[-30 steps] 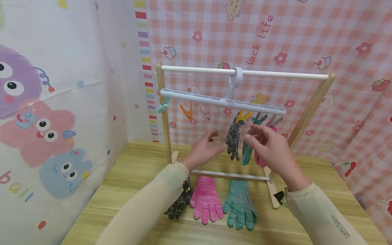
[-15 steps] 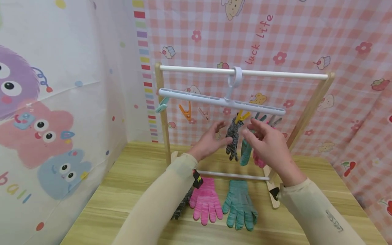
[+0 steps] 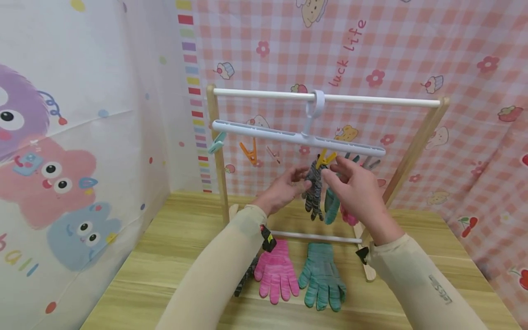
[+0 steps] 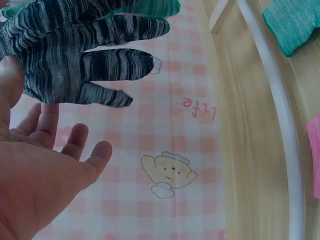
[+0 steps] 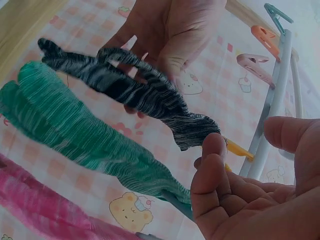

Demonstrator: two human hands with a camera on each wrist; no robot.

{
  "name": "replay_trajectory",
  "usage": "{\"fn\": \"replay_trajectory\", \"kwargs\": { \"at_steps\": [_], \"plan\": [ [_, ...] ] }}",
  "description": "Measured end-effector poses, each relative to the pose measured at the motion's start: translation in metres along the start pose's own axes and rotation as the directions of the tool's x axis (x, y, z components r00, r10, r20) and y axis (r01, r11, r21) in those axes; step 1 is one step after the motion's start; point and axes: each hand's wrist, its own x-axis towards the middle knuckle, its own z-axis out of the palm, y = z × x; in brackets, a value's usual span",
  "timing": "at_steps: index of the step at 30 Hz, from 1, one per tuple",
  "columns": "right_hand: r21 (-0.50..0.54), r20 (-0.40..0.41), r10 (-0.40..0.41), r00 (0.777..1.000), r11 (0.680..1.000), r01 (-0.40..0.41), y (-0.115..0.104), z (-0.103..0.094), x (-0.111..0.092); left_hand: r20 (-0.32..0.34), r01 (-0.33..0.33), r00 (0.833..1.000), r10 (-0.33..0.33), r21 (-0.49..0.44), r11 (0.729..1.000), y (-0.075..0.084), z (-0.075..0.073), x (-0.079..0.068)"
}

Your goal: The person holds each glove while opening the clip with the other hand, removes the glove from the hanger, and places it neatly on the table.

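A black-and-grey striped knit glove (image 3: 314, 195) hangs from a yellow clothespin (image 3: 327, 159) on the white hanger bar (image 3: 264, 130). My left hand (image 3: 284, 190) holds the glove lightly from its left side, thumb in front and fingers behind. In the left wrist view that thumb (image 4: 9, 82) lies over the glove's edge. My right hand (image 3: 360, 195) is at the yellow clothespin, thumb and fingers apart around it. In the right wrist view its bent fingers (image 5: 212, 175) overlap the cuff's end. Beside them hang a green glove (image 5: 90, 125) and a pink glove (image 5: 55, 205).
The hanger hangs from a wood-framed rack (image 3: 264, 93). Teal (image 3: 217, 143), orange (image 3: 249, 151) and pink (image 3: 273, 154) clothespins hang at its left. On the table (image 3: 152, 256) lie a pink glove (image 3: 276, 275), a green glove (image 3: 322, 277) and a partly hidden dark glove (image 3: 246, 277).
My left hand has moved right and up to the hanging striped glove and taken it between thumb and fingers. My right hand has moved slightly left, toward the yellow clothespin.
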Motion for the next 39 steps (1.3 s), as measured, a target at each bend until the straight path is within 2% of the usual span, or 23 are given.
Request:
{"fn": "replay_trajectory", "kwargs": {
  "at_steps": [5, 13, 20, 28, 39],
  "plan": [
    [0.024, -0.004, 0.043, 0.999, 0.999, -0.043, -0.005, 0.003, 0.004, -0.062, 0.031, 0.998, -0.028, 0.04, 0.999, 0.0, 0.001, -0.001],
    [-0.022, -0.122, 0.058, 0.991, 0.998, -0.061, -0.006, 0.016, 0.015, -0.127, 0.058, 0.99, -0.052, 0.041, 0.998, -0.006, 0.001, -0.004],
    [-0.086, -0.228, 0.071, 0.971, 0.992, -0.093, -0.008, 0.026, 0.023, -0.14, 0.063, 0.988, -0.058, 0.034, 0.997, -0.006, 0.003, -0.005],
    [-0.123, -0.293, 0.098, 0.951, 0.982, -0.14, -0.013, 0.031, 0.027, -0.144, 0.066, 0.988, -0.061, 0.031, 0.997, -0.004, 0.006, -0.007],
    [-0.162, -0.364, 0.007, 0.931, 0.984, -0.071, -0.01, 0.033, 0.031, -0.134, 0.059, 0.989, -0.057, 0.006, 0.998, -0.005, 0.005, -0.007]
  ]
}}
